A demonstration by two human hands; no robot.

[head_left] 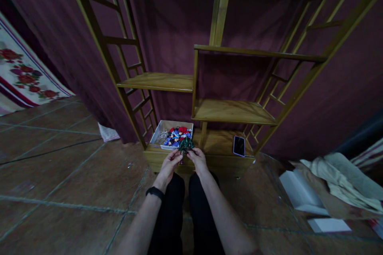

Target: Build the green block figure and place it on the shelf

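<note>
My left hand (170,163) and my right hand (197,158) meet in front of me, fingers pinched on a small dark green ornament (185,144). They hover above the front edge of a wooden shelf unit's bottom board (220,143). Just behind the ornament sits a white cardboard box (157,133) filled with several red and blue small items (178,134). A black band circles my left wrist. My dark trouser legs show below the forearms.
A phone (239,146) lies flat on the bottom board to the right. Empty wooden shelves (230,111) rise above against a maroon curtain. Beige cloth (338,177), paper and white boxes (299,195) lie on the tiled floor at right. A floral fabric (24,75) hangs at left.
</note>
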